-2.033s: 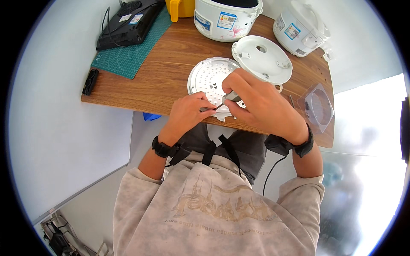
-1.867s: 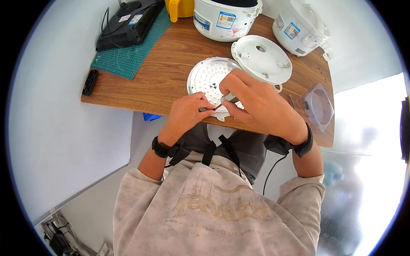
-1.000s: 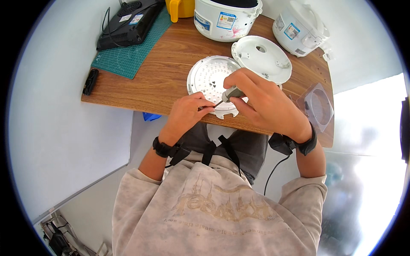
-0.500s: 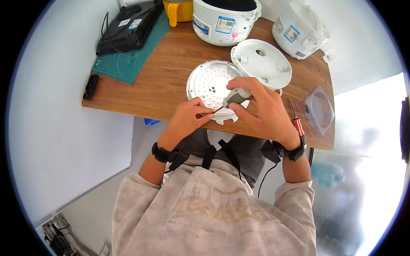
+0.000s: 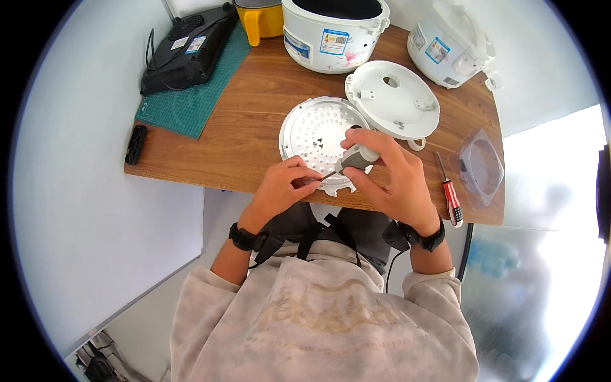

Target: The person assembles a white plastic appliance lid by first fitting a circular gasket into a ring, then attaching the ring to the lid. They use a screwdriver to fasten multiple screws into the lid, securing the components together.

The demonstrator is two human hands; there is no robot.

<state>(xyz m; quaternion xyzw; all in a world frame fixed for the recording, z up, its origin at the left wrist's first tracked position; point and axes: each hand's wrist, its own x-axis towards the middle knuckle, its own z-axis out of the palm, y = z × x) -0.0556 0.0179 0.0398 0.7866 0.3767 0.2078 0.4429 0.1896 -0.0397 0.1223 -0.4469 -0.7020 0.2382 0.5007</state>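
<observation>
My right hand is closed round the grey handle of a screwdriver, tilted so its thin shaft points down and left. The tip reaches the near rim of a round, whitish disc dotted with small bumps or holes. My left hand pinches at that tip by the rim; whatever sits between its fingertips is too small to make out. Several small dark pieces, looking like screws, lie in the disc's middle. Touching the disc's far right is a white round cooker lid, lying with its hollow side up.
A red-and-black screwdriver and a clear plastic tray are at the right. Behind stand an open white rice cooker, a second cooker and a yellow container. A black appliance rests on a green cutting mat, near a black object.
The view has shifted slightly. My right wrist has moved off the red-and-black screwdriver, whose handle now shows whole. Both hands keep their hold at the disc's near rim.
</observation>
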